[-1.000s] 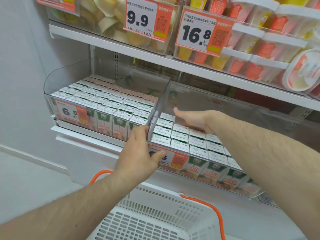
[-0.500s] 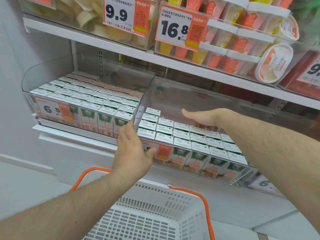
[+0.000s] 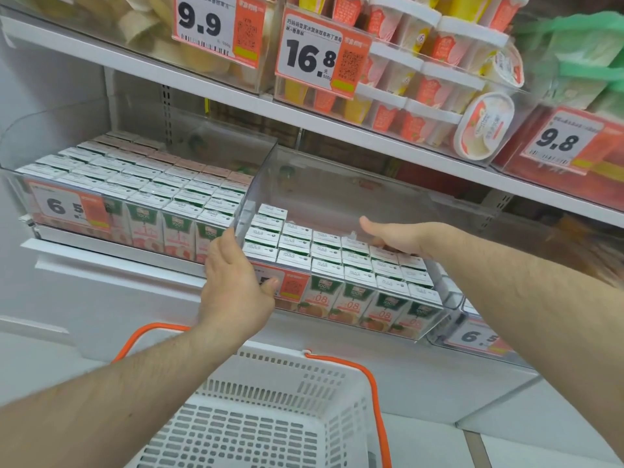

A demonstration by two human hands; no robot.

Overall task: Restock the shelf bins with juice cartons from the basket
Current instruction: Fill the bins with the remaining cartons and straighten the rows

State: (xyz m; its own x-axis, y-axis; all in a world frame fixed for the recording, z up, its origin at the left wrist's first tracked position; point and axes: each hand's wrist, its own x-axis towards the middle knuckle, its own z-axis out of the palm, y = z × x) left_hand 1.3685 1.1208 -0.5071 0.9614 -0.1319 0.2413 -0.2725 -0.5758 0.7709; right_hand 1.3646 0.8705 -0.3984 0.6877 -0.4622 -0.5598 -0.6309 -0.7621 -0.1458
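The middle clear shelf bin (image 3: pixel 337 194) holds rows of green-and-white juice cartons (image 3: pixel 358 265) in its front half; its back half is bare. My left hand (image 3: pixel 236 285) rests against the bin's front left corner, fingers straight up and thumb on the orange price label. My right hand (image 3: pixel 395 236) lies flat on the back row of cartons, fingers hidden behind the thumb side. The left bin (image 3: pixel 20 157) is filled with cartons (image 3: pixel 135 184). The white basket (image 3: pixel 270 358) with orange handles sits below my arms; no cartons show in it.
The shelf above carries clear bins of pudding cups (image 3: pixel 425 82) and price tags (image 3: pixel 312 52) that overhang the juice bins. Another bin (image 3: pixel 479 336) with a price label sits at the lower right. Pale floor shows at the left.
My right hand has slid to the right along the back row of cartons. My left hand stays at the bin's front left corner. The view has shifted to the right.
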